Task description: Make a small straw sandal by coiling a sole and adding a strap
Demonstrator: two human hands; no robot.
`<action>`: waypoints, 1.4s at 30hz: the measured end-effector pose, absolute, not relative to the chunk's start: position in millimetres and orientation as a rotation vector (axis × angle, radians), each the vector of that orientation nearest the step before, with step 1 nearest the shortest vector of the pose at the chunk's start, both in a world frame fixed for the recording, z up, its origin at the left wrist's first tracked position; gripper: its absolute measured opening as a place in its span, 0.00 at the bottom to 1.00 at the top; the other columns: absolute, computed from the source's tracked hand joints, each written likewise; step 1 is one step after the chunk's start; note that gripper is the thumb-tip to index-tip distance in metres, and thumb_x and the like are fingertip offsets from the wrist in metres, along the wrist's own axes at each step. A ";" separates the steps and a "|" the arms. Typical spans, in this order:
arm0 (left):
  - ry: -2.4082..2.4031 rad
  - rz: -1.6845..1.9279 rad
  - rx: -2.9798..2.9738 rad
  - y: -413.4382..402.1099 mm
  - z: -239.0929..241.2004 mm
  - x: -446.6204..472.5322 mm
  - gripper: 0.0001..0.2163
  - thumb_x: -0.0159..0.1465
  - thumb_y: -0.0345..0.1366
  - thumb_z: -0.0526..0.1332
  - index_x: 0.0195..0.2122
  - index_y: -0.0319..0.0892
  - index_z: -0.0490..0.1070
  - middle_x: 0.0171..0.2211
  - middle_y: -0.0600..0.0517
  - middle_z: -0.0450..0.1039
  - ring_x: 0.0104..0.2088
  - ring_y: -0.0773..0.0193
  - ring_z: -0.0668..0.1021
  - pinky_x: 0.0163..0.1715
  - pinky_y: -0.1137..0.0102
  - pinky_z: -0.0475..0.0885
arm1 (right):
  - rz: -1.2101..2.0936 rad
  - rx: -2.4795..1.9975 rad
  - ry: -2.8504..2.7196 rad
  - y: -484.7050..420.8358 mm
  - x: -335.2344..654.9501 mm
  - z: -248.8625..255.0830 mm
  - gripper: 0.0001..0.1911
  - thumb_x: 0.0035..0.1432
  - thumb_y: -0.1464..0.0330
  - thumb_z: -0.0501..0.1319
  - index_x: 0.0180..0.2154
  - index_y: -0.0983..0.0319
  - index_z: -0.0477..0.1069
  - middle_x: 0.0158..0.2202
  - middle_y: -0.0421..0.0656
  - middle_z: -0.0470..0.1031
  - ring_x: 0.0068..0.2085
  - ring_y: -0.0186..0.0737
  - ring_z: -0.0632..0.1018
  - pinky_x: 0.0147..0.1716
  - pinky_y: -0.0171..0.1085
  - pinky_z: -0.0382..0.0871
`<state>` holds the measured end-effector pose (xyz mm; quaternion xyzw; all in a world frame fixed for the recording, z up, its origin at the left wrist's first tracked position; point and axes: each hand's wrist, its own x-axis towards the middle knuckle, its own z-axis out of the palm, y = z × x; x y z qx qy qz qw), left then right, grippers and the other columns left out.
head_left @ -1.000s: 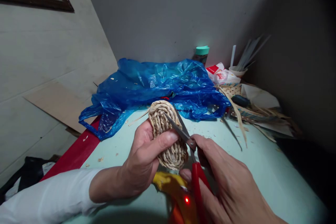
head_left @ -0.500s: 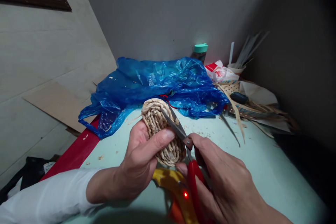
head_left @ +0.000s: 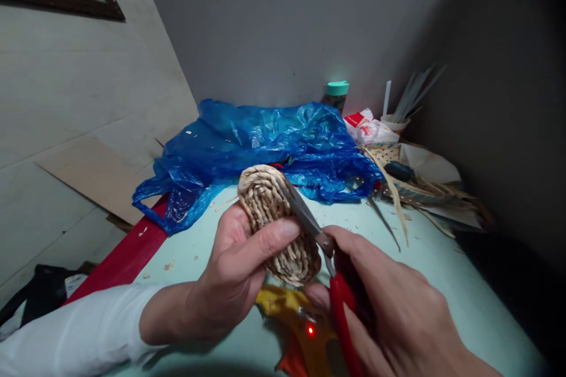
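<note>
One oval piece of coiled straw cord (head_left: 267, 200) was held tilted just below the middle of the view, its upper end toward 11 o'clock and its lower end toward 5. With that piece as the centre of the dial, the left hand (head_left: 236, 265) lay at 7 o'clock and gripped it, thumb pressed across the front face and the other fingers mostly hidden behind. A white sleeve (head_left: 79, 321) covered the forearm out at 8 o'clock. The right hand (head_left: 400, 303), at 4 o'clock, was closed around the red handles of some scissors (head_left: 325, 242). Their blades pointed to 11 o'clock along the piece's 2 o'clock edge, close together; whether the tips touched the cord could not be told.

At 6 o'clock a yellow thing (head_left: 283, 302) with a glowing red light (head_left: 311, 330) showed below the piece, partly hidden. A crumpled blue plastic bag (head_left: 260, 135) spread over the pale green table (head_left: 469, 306) at 12 o'clock. Behind it, at 1, stood a teal-lidded jar (head_left: 336, 92); at 2, a red-and-white wrapper (head_left: 374, 131) beside a cup (head_left: 395, 125) of thin pale strips (head_left: 411, 94). A woven basket (head_left: 422, 194) sat near 3 o'clock. At 10, a framed picture (head_left: 99, 3) hung.
</note>
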<state>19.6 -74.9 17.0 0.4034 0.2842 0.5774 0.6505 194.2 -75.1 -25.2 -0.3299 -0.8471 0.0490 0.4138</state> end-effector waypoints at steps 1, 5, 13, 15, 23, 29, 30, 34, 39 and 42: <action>0.617 1.298 0.887 -72.5 16.6 19.6 0.03 0.62 0.30 0.64 0.36 0.37 0.74 0.30 0.51 0.75 0.30 0.66 0.78 0.34 0.72 0.76 | 0.137 -0.859 -2.119 -73.4 197.3 -22.5 0.14 0.67 0.65 0.55 0.51 0.64 0.63 0.31 0.42 0.73 0.24 0.34 0.74 0.23 0.31 0.70; 0.552 1.255 0.817 -62.1 13.2 18.2 0.03 0.60 0.28 0.66 0.35 0.37 0.74 0.32 0.50 0.76 0.31 0.68 0.77 0.33 0.74 0.76 | 0.156 -1.002 -1.997 -61.7 210.4 -14.2 0.14 0.65 0.61 0.59 0.48 0.61 0.65 0.27 0.38 0.70 0.22 0.32 0.70 0.22 0.30 0.66; 0.609 1.119 0.680 -47.9 9.3 10.3 0.10 0.61 0.28 0.65 0.44 0.36 0.72 0.35 0.46 0.76 0.34 0.65 0.78 0.37 0.71 0.76 | 0.325 -1.419 -2.237 -39.3 222.2 -19.6 0.11 0.64 0.62 0.55 0.44 0.60 0.68 0.28 0.40 0.74 0.25 0.39 0.73 0.25 0.36 0.62; 0.624 1.086 0.661 -44.0 8.1 9.1 0.11 0.62 0.30 0.63 0.45 0.35 0.71 0.32 0.47 0.76 0.31 0.66 0.77 0.34 0.72 0.75 | 0.226 -1.576 -2.458 -35.8 223.8 -26.8 0.10 0.62 0.66 0.55 0.44 0.61 0.68 0.33 0.44 0.75 0.28 0.44 0.75 0.25 0.37 0.58; 0.631 0.883 0.664 -38.5 -4.2 6.1 0.10 0.58 0.32 0.64 0.40 0.36 0.71 0.24 0.50 0.71 0.23 0.68 0.72 0.25 0.73 0.68 | 0.074 -1.382 -2.585 -31.0 227.9 -38.8 0.09 0.63 0.69 0.55 0.43 0.63 0.72 0.37 0.48 0.72 0.35 0.45 0.75 0.32 0.39 0.65; 0.651 0.730 0.627 -40.8 -9.5 9.4 0.08 0.51 0.31 0.64 0.32 0.34 0.72 0.19 0.47 0.72 0.19 0.67 0.72 0.22 0.74 0.66 | -0.144 -0.781 -2.154 -46.0 218.5 -22.5 0.16 0.62 0.78 0.58 0.52 0.64 0.67 0.40 0.49 0.74 0.38 0.43 0.74 0.37 0.41 0.69; 0.654 0.704 0.622 -41.2 -10.6 10.0 0.07 0.52 0.31 0.64 0.31 0.34 0.73 0.19 0.47 0.72 0.19 0.67 0.73 0.22 0.74 0.67 | -0.134 -0.724 -2.155 -49.4 216.4 -21.3 0.17 0.62 0.79 0.58 0.52 0.63 0.67 0.41 0.49 0.74 0.40 0.43 0.73 0.39 0.42 0.69; 0.635 0.620 0.582 -43.4 -14.8 12.1 0.09 0.52 0.27 0.65 0.36 0.34 0.74 0.23 0.47 0.74 0.22 0.67 0.76 0.26 0.75 0.72 | -0.127 -0.598 -2.215 -56.5 212.1 -22.3 0.14 0.63 0.79 0.57 0.50 0.68 0.70 0.42 0.51 0.75 0.43 0.45 0.72 0.42 0.44 0.69; 0.536 0.632 0.582 -47.0 -14.0 15.5 0.14 0.53 0.25 0.67 0.42 0.36 0.73 0.34 0.48 0.73 0.29 0.69 0.77 0.34 0.75 0.73 | -0.296 -0.534 -2.258 -56.2 217.5 -18.2 0.14 0.64 0.77 0.56 0.50 0.68 0.72 0.43 0.51 0.77 0.45 0.47 0.73 0.43 0.45 0.69; 0.520 0.647 0.601 -47.6 -12.2 16.0 0.17 0.55 0.25 0.67 0.47 0.35 0.73 0.39 0.45 0.74 0.34 0.67 0.78 0.37 0.74 0.73 | -0.353 -0.508 -2.303 -56.8 221.4 -14.6 0.15 0.66 0.76 0.53 0.50 0.65 0.73 0.44 0.49 0.79 0.45 0.46 0.74 0.45 0.45 0.70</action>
